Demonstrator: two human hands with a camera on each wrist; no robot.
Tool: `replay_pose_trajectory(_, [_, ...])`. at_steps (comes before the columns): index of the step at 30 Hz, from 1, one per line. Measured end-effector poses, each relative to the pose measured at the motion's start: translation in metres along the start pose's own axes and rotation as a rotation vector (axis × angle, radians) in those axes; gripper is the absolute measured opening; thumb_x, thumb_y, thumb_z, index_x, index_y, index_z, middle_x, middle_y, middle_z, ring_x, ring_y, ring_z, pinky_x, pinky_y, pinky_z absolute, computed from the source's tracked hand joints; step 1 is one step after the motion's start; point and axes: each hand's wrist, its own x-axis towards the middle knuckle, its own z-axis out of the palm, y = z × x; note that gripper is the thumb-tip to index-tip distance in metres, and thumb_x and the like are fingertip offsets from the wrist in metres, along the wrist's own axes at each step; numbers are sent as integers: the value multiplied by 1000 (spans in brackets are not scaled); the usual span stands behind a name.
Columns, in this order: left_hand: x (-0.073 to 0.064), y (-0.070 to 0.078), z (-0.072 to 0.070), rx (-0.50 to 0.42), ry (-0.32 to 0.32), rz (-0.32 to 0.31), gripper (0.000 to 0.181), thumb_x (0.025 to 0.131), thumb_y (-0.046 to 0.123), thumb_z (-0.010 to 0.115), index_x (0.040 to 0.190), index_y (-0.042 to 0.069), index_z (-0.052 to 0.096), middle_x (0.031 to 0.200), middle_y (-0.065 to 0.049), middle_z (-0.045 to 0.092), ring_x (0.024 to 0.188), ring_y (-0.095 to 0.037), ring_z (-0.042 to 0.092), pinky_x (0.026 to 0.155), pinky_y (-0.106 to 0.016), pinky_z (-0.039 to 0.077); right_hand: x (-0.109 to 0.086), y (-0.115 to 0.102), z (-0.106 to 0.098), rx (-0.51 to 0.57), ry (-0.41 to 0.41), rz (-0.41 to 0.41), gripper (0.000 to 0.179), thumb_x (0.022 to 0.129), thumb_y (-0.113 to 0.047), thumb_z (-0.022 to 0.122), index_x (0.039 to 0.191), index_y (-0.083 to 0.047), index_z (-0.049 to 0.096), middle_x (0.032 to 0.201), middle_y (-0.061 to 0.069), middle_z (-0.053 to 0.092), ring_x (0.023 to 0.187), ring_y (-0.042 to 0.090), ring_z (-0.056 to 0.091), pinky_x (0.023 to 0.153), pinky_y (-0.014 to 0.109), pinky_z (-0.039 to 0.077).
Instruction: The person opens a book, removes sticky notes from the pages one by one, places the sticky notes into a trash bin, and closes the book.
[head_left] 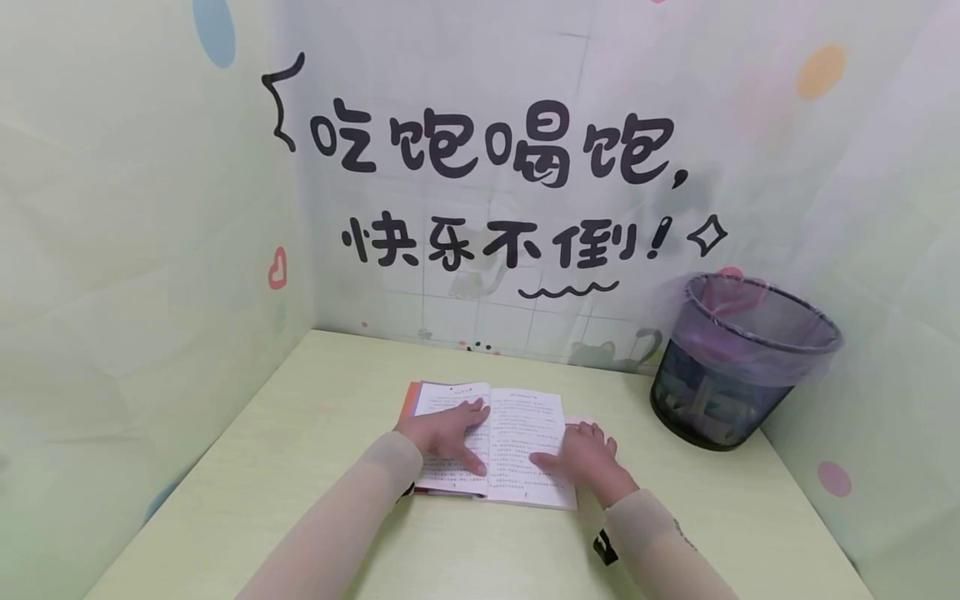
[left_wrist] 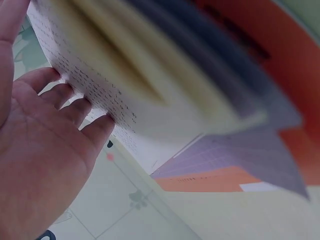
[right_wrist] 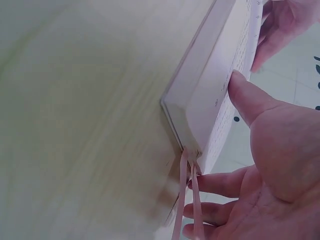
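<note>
An open book (head_left: 525, 442) with printed pages lies on the table, its orange and purple cover edges showing at the left. My left hand (head_left: 450, 437) rests on the left page, thumb and fingers spread. In the left wrist view, the fingertips of the left hand (left_wrist: 55, 135) touch the printed page. My right hand (head_left: 592, 458) is at the book's right edge. Its thumb (right_wrist: 245, 95) lies on the right page while the other fingers reach past the edge. Near those fingers hang pale pink ribbons (right_wrist: 195, 200) from the book.
A dark mesh bin (head_left: 712, 392) with a translucent purple bag liner stands at the table's back right. Printed fabric walls (head_left: 480, 308) with large black characters enclose the pale table (head_left: 277, 433) at the back and sides.
</note>
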Motion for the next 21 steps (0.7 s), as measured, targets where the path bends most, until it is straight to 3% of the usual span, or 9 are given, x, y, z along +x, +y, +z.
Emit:
replay_pose_trajectory(6, [-1,1,-1,-4,-1,-11,116,82,53,94,175,25,31,186,1,19,174,-28,14,141,-56,17,0,-1,3,-7,31,-11,89,92,-59,83,142,11,61,150,30,56,148,52,43,123,73,33])
replay_pose_trajectory(10, [-2,1,0,-13,1,-10,116,82,52,95,175,24,32,186,1,19,174,-27,13,141,-55,17,-2,-4,4,-17,62,-36,94,93,-55,85,151,12,53,159,33,50,154,54,38,128,74,26])
replay_pose_trajectory(14, [-1,0,0,-14,2,-5,115,82,52,95,175,24,32,186,1,19,174,-27,13,141,-55,17,-7,-9,2,-18,104,-105,89,94,-47,85,152,11,52,162,34,48,158,55,35,131,76,21])
replay_pose_trajectory(21, [0,-3,1,5,-6,6,115,84,53,93,175,24,30,186,1,17,174,-27,13,141,-54,16,-11,-15,-4,97,168,-159,67,104,-38,72,152,4,53,147,28,66,143,50,57,128,70,28])
